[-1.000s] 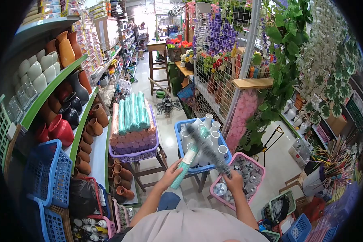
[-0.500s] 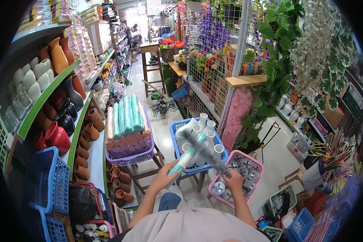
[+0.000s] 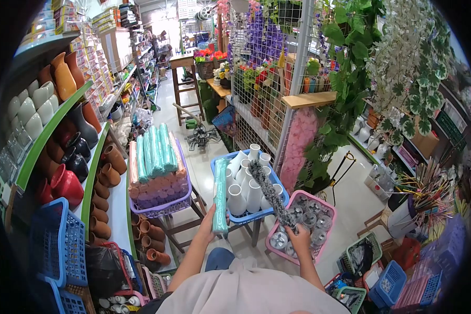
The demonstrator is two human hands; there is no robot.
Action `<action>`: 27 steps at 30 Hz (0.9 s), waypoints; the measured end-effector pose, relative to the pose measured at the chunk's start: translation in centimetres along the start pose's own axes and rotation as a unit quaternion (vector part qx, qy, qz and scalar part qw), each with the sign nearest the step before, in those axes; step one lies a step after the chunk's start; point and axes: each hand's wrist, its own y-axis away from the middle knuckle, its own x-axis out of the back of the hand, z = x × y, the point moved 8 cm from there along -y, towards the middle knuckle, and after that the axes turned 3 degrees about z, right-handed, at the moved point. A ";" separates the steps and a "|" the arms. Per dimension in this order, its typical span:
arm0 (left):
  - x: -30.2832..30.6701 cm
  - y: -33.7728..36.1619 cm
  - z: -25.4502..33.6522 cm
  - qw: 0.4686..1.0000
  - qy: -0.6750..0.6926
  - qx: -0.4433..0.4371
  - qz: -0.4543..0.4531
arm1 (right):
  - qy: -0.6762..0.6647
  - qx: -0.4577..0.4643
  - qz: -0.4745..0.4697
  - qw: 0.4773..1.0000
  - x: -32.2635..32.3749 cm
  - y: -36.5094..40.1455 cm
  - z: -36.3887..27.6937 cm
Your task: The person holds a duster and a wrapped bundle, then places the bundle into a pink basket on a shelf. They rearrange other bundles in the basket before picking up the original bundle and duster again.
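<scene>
My left hand [image 3: 208, 224] is closed around the lower end of a long teal bundle in clear wrapping [image 3: 220, 196], held upright. My right hand [image 3: 300, 238] grips a fluffy grey duster [image 3: 270, 192] near its lower end, its head slanting up to the left. Behind both stands a blue basket [image 3: 280, 206] of white vases [image 3: 254, 194]; the duster overlaps several of them in this view. To the left, a purple basket [image 3: 165, 209] carries a stack of similar teal bundles [image 3: 157, 152] over peach and purple ones.
A pink basket [image 3: 324, 198] of clear glass pieces sits below my right hand. Shelves of clay pots [image 3: 152, 243] and coloured vases line the left. A wire mesh partition [image 3: 261, 104] with artificial flowers rises ahead. A wooden stool [image 3: 182, 61] stands in the aisle.
The teal bundle has swung upright and left, and the duster has come away from it to the right side. My right hand has moved slightly lower. The view has shifted a little.
</scene>
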 end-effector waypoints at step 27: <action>6.1 9.6 5.0 0.978 -0.110 -0.173 0.042 | 0.136 0.041 -0.067 0.988 -15.2 -20.0 -6.5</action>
